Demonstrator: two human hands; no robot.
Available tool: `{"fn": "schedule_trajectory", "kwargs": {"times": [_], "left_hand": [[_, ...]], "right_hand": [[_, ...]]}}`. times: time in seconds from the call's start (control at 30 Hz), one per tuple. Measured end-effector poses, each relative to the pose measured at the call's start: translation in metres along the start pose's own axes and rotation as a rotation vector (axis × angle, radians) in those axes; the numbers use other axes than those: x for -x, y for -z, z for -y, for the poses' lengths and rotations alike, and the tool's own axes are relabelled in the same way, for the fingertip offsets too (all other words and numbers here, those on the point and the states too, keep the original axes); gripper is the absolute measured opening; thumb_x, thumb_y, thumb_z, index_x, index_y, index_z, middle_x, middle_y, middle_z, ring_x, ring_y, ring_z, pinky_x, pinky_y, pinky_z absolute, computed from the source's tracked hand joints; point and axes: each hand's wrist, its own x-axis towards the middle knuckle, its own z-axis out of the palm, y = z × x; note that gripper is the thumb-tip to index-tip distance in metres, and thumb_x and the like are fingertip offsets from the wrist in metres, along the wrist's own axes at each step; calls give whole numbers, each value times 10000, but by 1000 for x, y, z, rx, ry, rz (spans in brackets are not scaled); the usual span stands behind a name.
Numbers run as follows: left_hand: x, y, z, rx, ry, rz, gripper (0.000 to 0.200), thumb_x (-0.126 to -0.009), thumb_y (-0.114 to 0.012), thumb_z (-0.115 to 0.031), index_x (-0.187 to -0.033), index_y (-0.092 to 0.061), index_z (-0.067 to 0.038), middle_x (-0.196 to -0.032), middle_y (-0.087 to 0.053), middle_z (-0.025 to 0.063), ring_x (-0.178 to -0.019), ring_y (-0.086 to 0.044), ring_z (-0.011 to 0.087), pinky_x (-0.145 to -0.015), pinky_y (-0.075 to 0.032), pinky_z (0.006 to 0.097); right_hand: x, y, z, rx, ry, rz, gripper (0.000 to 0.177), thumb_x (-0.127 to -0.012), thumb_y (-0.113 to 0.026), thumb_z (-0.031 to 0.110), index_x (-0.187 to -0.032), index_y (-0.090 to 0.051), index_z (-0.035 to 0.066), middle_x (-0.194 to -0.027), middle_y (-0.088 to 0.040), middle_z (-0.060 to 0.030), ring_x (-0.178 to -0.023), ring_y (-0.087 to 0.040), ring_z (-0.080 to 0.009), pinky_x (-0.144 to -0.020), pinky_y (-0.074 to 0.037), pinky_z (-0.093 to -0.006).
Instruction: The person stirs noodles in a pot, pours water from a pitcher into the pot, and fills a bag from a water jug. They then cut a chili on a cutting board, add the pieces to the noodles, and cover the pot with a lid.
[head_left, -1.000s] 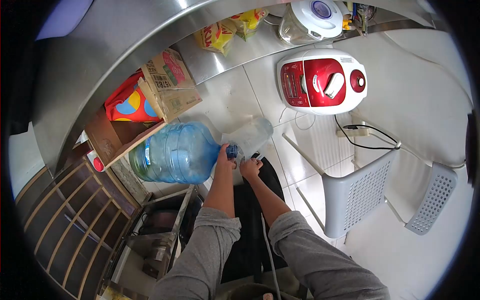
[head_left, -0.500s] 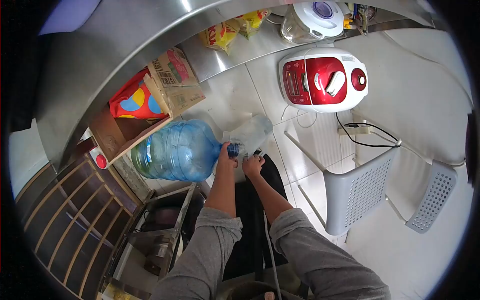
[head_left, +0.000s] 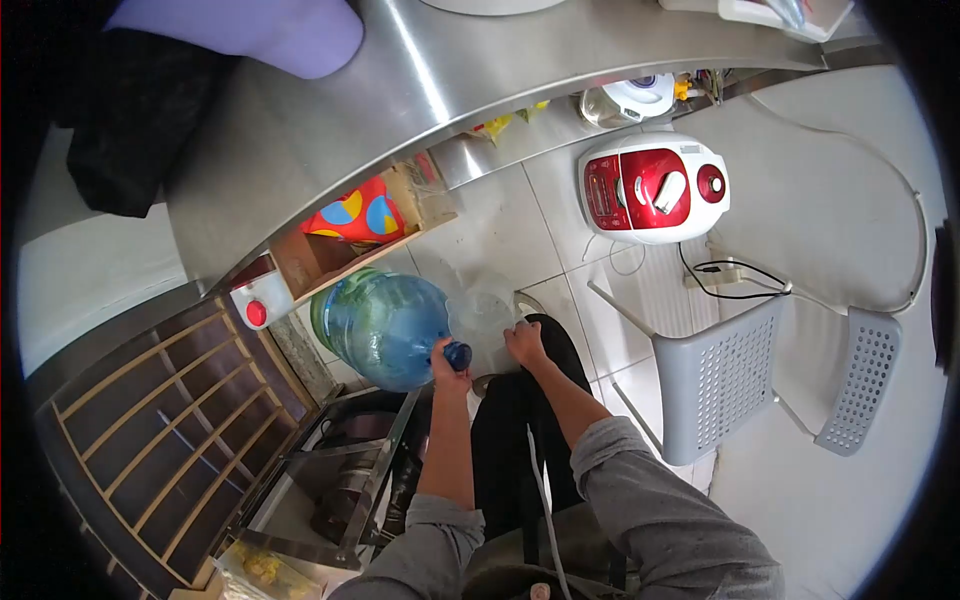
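Note:
A large blue water jug (head_left: 385, 325) leans by the cardboard box, its neck turned toward me. My left hand (head_left: 449, 370) is closed around that neck, just behind the dark blue mouth (head_left: 458, 355). My right hand (head_left: 526, 344) is closed at the near side of a clear plastic pitcher (head_left: 486, 303), beside the jug's mouth. The pitcher is see-through and hard to make out against the pale floor tiles; its handle is hidden by my fingers. A small gap separates the pitcher's near side from the jug's mouth.
A steel counter (head_left: 420, 100) curves overhead. The cardboard box (head_left: 430, 205) holds a colourful bag (head_left: 360, 212). A red-and-white rice cooker (head_left: 655, 188) stands on the floor ahead. A grey perforated chair (head_left: 722, 380) is to my right, a wooden rack (head_left: 175, 430) to my left.
The jug's neck has come back toward me and looks raised, with my left hand still on it. The pitcher and jug mouth are farther apart. My view has shifted, showing more counter.

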Motion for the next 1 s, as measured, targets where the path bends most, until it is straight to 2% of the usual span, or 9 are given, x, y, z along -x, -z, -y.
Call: {"fn": "schedule_trajectory", "kwargs": {"times": [0.23,0.3,0.43,0.53,0.67,0.73,0.9,0.97,1.0], "left_hand": [[45,68,-75,319,90,253,339,-600,-640,-418,-799,-544,-161,-713,-608,-14,-583,-536,152,-530,-309,305],[49,85,-87,382,133,340,373,-617,-634,-429,-820,-525,-136,-738,-607,5,-621,-525,153,-552,-306,300],[63,108,-121,683,214,294,391,-649,-626,-443,-814,-527,-102,-751,-590,6,-603,-482,146,-561,-310,290],[51,158,-155,644,186,531,407,-664,-621,-467,-805,-534,-95,-723,-573,0,-619,-516,127,-554,-311,273],[64,192,-198,821,157,451,384,-685,-624,-466,-757,-544,-97,-731,-585,11,-614,-538,129,-521,-312,264],[48,214,-218,911,269,347,354,-696,-626,-436,-748,-547,-95,-721,-587,21,-612,-555,140,-552,-316,268],[47,258,-223,943,217,467,350,-721,-585,-445,-759,-556,-98,-721,-596,28,-606,-565,153,-653,-357,327],[36,286,-228,992,127,489,376,-717,-550,-462,-763,-558,-89,-722,-600,43,-610,-568,171,-673,-367,338],[36,286,-231,1007,121,495,376,-717,-550,-462,-763,-558,-89,-722,-600,43,-610,-568,171,-673,-367,338]], "right_hand": [[46,31,63,12,99,-15,250,-814,-457,209,-731,-580,8,-817,-604,-193,-780,-566,-377,-774,-375,-470],[64,50,78,-308,-105,-52,253,-806,-471,214,-758,-582,-8,-846,-612,-196,-769,-578,-370,-736,-407,-490],[71,40,48,-64,143,-73,318,-793,-483,260,-779,-596,-37,-796,-623,-193,-728,-590,-363,-686,-437,-458],[86,83,52,-446,-205,-50,368,-788,-486,279,-763,-587,-74,-687,-609,-201,-681,-597,-346,-632,-438,-404],[92,89,25,-360,-136,-176,394,-803,-476,283,-766,-588,-93,-675,-594,-234,-697,-607,-327,-640,-432,-405],[102,137,52,-412,-263,-38,383,-812,-484,273,-767,-592,-91,-687,-602,-227,-698,-603,-300,-638,-433,-397],[103,181,25,-368,-55,-75,317,-787,-520,245,-691,-598,-48,-656,-594,-195,-642,-589,-314,-605,-429,-397],[104,202,5,-302,5,-58,313,-782,-530,243,-655,-595,-36,-625,-583,-179,-607,-582,-291,-578,-429,-379],[109,224,22,-356,78,-58,305,-790,-528,221,-654,-573,-48,-543,-533,-68,-528,-493,-142,-511,-387,-338]]}}
